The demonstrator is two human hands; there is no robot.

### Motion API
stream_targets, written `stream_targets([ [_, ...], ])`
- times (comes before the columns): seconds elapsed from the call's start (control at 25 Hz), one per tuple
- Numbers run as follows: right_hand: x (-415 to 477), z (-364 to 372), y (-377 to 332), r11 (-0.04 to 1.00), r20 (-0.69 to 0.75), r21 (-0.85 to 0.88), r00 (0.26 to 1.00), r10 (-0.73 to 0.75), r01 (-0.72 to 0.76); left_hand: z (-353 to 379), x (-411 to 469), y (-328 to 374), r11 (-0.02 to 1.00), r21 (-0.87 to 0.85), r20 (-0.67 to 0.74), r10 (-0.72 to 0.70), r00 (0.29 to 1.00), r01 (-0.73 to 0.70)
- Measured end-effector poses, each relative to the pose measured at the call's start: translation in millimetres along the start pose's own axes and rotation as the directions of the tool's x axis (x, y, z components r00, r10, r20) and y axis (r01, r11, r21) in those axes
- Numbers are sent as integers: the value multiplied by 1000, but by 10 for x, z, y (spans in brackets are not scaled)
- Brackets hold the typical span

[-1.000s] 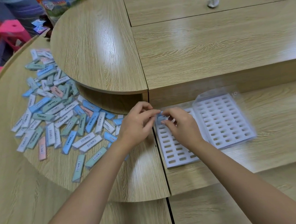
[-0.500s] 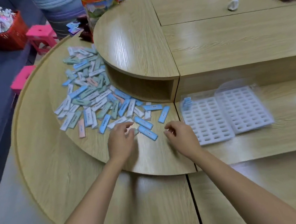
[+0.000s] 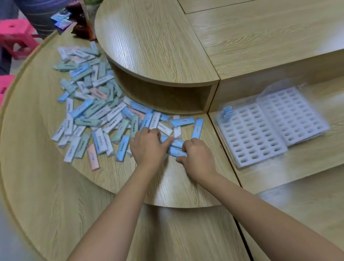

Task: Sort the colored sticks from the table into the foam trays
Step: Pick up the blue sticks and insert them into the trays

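Left of the foam trays (image 3: 251, 139) the right hand (image 3: 198, 158) pinches a blue stick (image 3: 176, 152) between curled fingers and thumb, its near end hidden. The left hand (image 3: 147, 148) curls over the edge of the pile of sticks (image 3: 94, 114) — whether it grips anything cannot be told — and the trays are blurred.

Nearer than the right hand (image 3: 197, 159) gripping a blue stick (image 3: 176, 152), bare table (image 3: 172, 189) lay open, rightward too until the foam trays (image 3: 251, 135). Scattered sticks (image 3: 94, 116) crowded leftward; a raised shelf (image 3: 159, 47) blocked beyond.
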State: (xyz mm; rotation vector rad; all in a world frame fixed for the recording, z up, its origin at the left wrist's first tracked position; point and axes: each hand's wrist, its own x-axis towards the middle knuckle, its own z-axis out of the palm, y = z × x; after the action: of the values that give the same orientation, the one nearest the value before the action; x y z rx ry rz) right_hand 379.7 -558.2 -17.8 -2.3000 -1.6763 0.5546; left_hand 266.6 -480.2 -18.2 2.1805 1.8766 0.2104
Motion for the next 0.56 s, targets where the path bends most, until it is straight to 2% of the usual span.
stream_targets([
  [0.2,-6,-90,142,982,121,170,991,57,-77,30,-1,67,992,-59,68,-105,992,110],
  [0.32,-42,-277,276,972,178,235,983,-35,-8,44,-16,130,994,-37,88,-103,991,106],
  [0.4,-73,-530,428,921,210,387,969,-127,37,31,-64,209,994,-79,77,-73,994,79],
  [0.48,-79,-842,630,853,162,520,976,-147,42,27,-116,289,984,-172,82,-29,996,43],
  [0.56,-49,-1121,890,802,70,596,993,-91,32,39,-186,345,961,-277,114,15,993,17],
])
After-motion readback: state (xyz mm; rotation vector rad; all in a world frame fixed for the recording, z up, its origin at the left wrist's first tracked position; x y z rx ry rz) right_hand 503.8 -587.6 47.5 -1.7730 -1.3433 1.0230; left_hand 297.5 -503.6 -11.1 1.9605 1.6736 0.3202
